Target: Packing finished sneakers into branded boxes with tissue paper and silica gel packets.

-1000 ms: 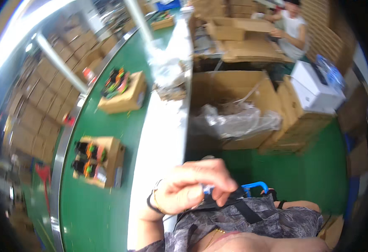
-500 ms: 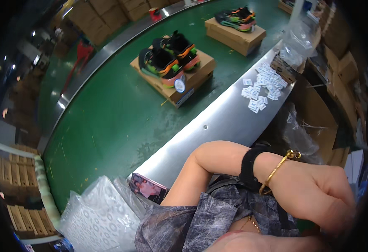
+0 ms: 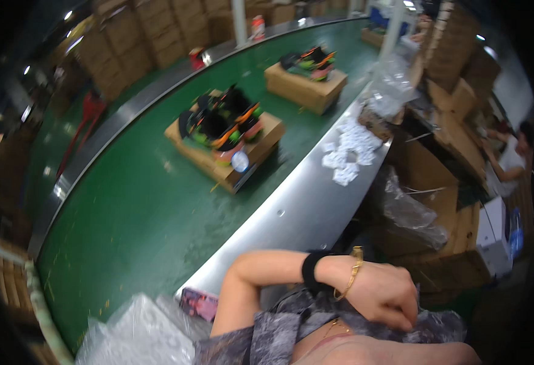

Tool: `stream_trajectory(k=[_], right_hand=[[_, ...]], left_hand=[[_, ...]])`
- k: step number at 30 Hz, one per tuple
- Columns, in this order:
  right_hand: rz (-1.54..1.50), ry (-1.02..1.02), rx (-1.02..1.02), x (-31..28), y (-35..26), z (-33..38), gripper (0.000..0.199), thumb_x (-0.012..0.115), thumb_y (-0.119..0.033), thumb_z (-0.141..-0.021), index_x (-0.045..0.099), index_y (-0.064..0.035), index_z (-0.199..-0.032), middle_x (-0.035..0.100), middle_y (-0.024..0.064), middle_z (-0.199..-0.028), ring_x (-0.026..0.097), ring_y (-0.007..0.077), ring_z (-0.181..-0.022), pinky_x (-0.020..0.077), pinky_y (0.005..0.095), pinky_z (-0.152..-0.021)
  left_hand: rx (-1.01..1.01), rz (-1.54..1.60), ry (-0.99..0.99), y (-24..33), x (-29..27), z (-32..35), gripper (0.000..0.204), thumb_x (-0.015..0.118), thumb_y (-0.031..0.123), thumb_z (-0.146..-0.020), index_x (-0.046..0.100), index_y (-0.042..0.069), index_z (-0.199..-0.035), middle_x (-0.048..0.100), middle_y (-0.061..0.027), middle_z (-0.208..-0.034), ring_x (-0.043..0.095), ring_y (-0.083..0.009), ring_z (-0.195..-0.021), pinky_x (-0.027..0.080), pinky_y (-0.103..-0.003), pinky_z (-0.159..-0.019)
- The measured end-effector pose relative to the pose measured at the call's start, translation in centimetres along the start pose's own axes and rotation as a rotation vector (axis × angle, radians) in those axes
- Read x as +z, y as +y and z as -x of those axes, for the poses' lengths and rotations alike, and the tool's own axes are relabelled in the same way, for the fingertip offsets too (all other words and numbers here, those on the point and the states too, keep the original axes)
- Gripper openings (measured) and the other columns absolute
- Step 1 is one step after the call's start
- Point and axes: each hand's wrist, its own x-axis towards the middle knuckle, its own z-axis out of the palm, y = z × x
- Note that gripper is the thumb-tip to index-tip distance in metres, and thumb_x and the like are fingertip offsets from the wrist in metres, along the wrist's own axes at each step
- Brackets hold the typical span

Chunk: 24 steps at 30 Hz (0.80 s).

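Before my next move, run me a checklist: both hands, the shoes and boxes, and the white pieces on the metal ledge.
1. Left hand empty: cannot tell; the fingers curl down and hide the palm.
2. Right hand visible: not ok; it does not show.
3. Near pair of shoes on the near cardboard box: ok, resting on its top.
4. Far pair of shoes on the far cardboard box: ok, also on top.
5. Near box clear of the metal ledge: ok, it sits on the green surface, apart from the ledge.
6. White pieces stacked neatly: not ok, loosely heaped on the ledge.
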Motion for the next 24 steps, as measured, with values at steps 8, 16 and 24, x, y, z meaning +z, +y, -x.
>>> stream_trajectory(k=[8, 16, 24], right_hand=[[-0.815, -0.325, -0.07, 15.0, 7.4, 0.0, 0.014, 0.066, -0.008, -0.068, 0.059, 0.0046, -0.069, 0.04, 0.0063, -0.055, 0.032, 0.0133, -0.044, 0.0224, 0.029, -0.04], [-1.028, -0.392, -0.089, 19.2, 8.9, 0.3, 0.015, 0.068, -0.008, -0.067, 0.061, 0.0051, -0.07, 0.038, 0.0059, -0.053, 0.028, 0.0119, -0.041, 0.0187, 0.0286, -0.037], [-1.087, -0.535, -0.08, 18.7, 10.1, 0.9, 0.019, 0.071, -0.009, -0.068, 0.065, 0.0031, -0.08, 0.037, 0.0053, -0.051, 0.022, 0.0099, -0.038, 0.0148, 0.0278, -0.035]], left_hand=[[-0.017, 0.343, 0.514, 4.0, -2.2, 2.1, 0.012, 0.062, 0.006, -0.077, 0.053, 0.001, -0.072, 0.048, -0.0036, -0.065, 0.043, -0.0126, -0.056, 0.033, -0.026, -0.05], [0.18, 0.558, 0.63, 5.3, -0.1, 0.8, 0.014, 0.067, 0.006, -0.07, 0.059, -0.004, -0.078, 0.051, -0.0101, -0.067, 0.044, -0.0175, -0.054, 0.034, -0.03, -0.049], [0.224, 0.452, 0.648, 4.8, 0.7, 1.2, 0.018, 0.068, 0.008, -0.072, 0.06, -0.006, -0.083, 0.052, -0.0107, -0.068, 0.045, -0.0179, -0.055, 0.034, -0.029, -0.049]])
